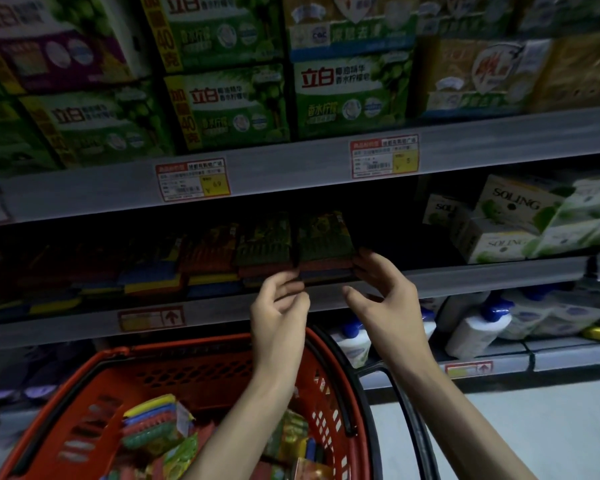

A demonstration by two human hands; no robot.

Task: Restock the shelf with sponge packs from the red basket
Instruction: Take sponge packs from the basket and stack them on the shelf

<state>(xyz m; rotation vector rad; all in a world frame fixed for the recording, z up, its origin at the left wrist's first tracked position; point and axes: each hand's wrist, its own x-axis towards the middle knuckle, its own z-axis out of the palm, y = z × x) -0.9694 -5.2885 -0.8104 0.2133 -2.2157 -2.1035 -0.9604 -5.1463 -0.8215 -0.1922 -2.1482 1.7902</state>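
Observation:
A sponge pack (324, 245) stands upright at the right end of a row of sponge packs (208, 261) on the dim middle shelf (465, 275). My left hand (279, 306) holds its lower left corner with curled fingers. The fingertips of my right hand (381, 292) grip its lower right edge. Below, the red basket (201, 368) holds several more sponge packs (156, 424), partly hidden behind my left forearm.
Green detergent boxes (229, 105) fill the top shelf. White Soling boxes (506, 220) stand to the right on the sponge shelf, with a dark gap between them and the row. White bottles with blue caps (478, 327) line the lower shelf. Pale floor shows at bottom right.

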